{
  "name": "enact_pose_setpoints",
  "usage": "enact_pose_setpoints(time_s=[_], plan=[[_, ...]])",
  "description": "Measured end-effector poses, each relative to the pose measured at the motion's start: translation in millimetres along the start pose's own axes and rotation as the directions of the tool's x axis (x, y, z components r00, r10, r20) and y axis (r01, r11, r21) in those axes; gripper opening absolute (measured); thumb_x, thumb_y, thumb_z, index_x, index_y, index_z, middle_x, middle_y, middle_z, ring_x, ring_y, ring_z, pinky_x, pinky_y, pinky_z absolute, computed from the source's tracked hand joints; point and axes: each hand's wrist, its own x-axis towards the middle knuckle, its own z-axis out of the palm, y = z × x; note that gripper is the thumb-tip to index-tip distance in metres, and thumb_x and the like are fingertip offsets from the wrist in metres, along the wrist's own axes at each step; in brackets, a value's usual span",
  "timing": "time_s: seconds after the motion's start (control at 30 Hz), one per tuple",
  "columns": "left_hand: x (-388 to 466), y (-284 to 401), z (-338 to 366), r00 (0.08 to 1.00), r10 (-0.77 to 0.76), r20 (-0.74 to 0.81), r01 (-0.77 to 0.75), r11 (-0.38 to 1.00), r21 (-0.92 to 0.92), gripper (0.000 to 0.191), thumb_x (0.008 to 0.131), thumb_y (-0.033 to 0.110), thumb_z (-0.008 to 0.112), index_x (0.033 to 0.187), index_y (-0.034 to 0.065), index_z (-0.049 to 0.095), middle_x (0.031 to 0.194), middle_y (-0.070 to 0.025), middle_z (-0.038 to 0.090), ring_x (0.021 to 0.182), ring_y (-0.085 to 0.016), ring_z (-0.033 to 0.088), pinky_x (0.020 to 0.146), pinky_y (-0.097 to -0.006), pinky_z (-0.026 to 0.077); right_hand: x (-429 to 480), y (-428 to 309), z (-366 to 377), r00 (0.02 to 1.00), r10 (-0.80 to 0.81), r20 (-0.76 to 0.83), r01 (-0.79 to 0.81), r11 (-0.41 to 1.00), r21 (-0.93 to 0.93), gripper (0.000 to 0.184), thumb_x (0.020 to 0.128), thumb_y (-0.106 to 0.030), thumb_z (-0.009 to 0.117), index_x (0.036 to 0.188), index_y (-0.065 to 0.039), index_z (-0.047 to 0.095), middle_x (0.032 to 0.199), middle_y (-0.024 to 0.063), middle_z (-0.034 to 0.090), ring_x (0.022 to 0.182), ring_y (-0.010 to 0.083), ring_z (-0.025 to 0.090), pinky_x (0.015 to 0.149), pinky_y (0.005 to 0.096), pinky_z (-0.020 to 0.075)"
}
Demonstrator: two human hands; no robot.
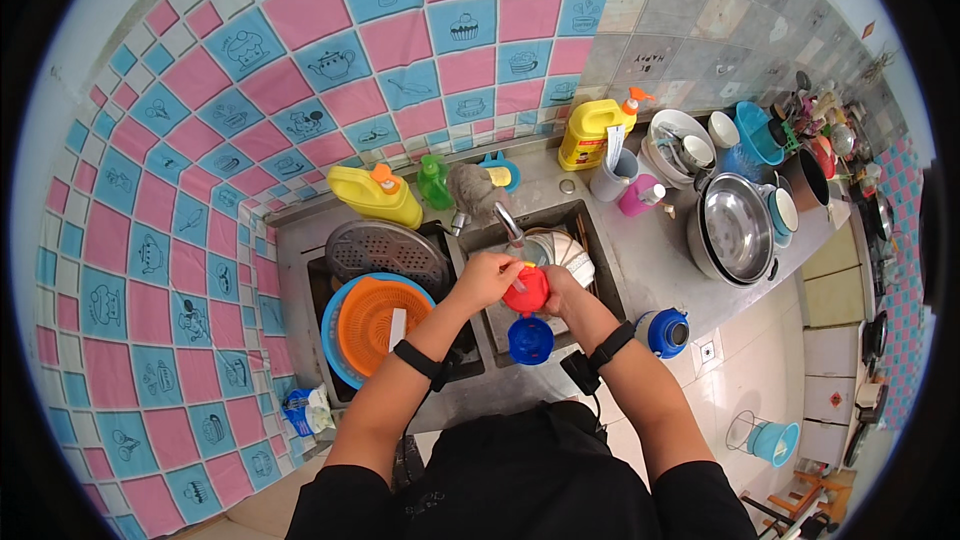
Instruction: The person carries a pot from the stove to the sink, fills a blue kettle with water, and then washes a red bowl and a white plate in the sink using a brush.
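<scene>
My right hand [559, 289] grips the side of a red plastic bottle lid [527, 294] below the chrome faucet [508, 223]. From the other side, the fingers of my left hand [487, 279] pinch the lid near its small yellow part and clear spout. A round blue cap [531, 340], flipped back, joins the lid at its near edge. Beneath my hands lies the right sink basin [613, 292], holding stacked bowls [564, 251] and chopsticks. To the right, a blue bottle body [662, 333] with its mouth uncovered stands at the counter's front edge.
An orange colander [367, 322] in a blue basin [330, 341] and a perforated steamer plate [386, 259] fill the left sink. Yellow detergent jugs [375, 195], a green bottle [433, 181] and a grey cloth [476, 190] line the back. Steel pots [739, 229] crowd the right counter.
</scene>
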Motion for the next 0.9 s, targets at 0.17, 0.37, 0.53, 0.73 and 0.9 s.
enact_pose_setpoints(time_s=[0.17,0.37,0.53,0.73,0.9], plan=[[0,8,-10,0.998,-0.048,0.041,0.045,0.996,0.073,0.023,0.087,0.018,0.061,0.098,-0.0006,0.068,0.071,-0.0150,0.067,0.058,-0.016,0.061,0.058,-0.0292,0.049,0,-2,2,0.977,-0.142,-0.156,0.124,0.985,-0.119,0.025,0.095,-0.021,0.040,0.102,-0.004,0.057,0.092,0.0149,0.065,0.078,0.0291,0.066,0.069,0.0489,0.0556],[5,-3,-22,0.982,0.141,0.123,-0.163,0.969,0.186,0.015,0.079,0.010,0.059,0.088,-0.0002,0.066,0.060,-0.0110,0.054,0.052,-0.014,0.048,0.053,-0.0288,0.043,-17,-7,16,0.987,-0.103,-0.125,0.071,0.969,-0.237,0.031,0.098,-0.022,0.035,0.112,-0.003,0.054,0.103,0.0165,0.065,0.089,0.0297,0.067,0.081,0.0494,0.0548],[4,10,-23,0.984,0.108,0.142,-0.122,0.989,0.089,0.014,0.076,0.007,0.060,0.087,0.0003,0.066,0.059,-0.0082,0.050,0.055,-0.010,0.044,0.053,-0.0279,0.041,-20,-13,6,0.999,0.051,0.003,-0.049,0.975,-0.218,0.031,0.098,-0.024,0.035,0.112,-0.005,0.056,0.102,0.0151,0.065,0.088,0.0294,0.067,0.076,0.0491,0.0558],[6,-3,-15,0.994,0.105,0.044,-0.104,0.994,-0.017,0.018,0.082,0.005,0.062,0.097,-0.0022,0.068,0.078,-0.0109,0.065,0.067,-0.011,0.058,0.062,-0.0264,0.048,-27,-14,6,0.983,0.118,0.141,-0.091,0.979,-0.183,0.031,0.098,-0.024,0.035,0.111,-0.008,0.058,0.103,0.0140,0.066,0.089,0.0276,0.067,0.075,0.0488,0.0561],[5,-5,-5,0.987,0.158,-0.041,-0.160,0.986,-0.044,0.021,0.087,0.009,0.063,0.104,-0.0010,0.067,0.089,-0.0108,0.066,0.078,-0.016,0.062,0.071,-0.0275,0.049,-27,-20,0,0.979,0.114,0.166,-0.091,0.986,-0.140,0.031,0.099,-0.025,0.036,0.112,-0.008,0.058,0.104,0.0140,0.066,0.091,0.0269,0.067,0.077,0.0487,0.0556]])
